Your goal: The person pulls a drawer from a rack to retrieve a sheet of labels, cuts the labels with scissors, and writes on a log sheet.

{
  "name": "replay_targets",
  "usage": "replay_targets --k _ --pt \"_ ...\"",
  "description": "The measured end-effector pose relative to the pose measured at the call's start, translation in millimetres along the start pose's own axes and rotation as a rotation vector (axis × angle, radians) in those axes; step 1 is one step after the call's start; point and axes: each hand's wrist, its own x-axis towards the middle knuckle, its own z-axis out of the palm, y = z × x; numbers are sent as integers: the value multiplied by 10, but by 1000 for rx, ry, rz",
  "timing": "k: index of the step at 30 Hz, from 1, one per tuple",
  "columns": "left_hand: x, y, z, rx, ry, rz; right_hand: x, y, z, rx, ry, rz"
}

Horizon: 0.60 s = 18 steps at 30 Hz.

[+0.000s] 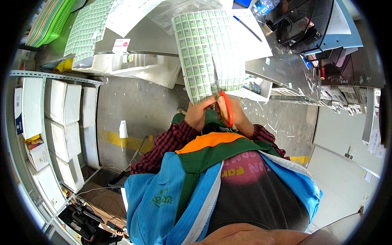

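A sheet of green-and-white labels stretches from my hands up over the table edge, printed in rows of small rectangles. At its near edge my left hand is closed, pinching the sheet between thumb and fingers. My right hand is wrapped round a pair of scissors with orange-red handles. The scissor blades point away from me and lie along the sheet, between rows of labels. How far the blades are apart is hard to make out.
The dark table bears more label sheets, white paper with a blue pen, a plastic bottle and a black mesh organizer. White bins stand beneath it. Shelves with white boxes line the left. Paper scraps litter the floor.
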Motion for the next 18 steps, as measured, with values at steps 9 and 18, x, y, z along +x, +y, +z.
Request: replay_targets --k 9,18 --pt "-66 68 17 -15 16 3 43 -156 -15 -128 1 20" --pt "-160 183 177 -42 8 22 51 20 -42 -207 56 -120"
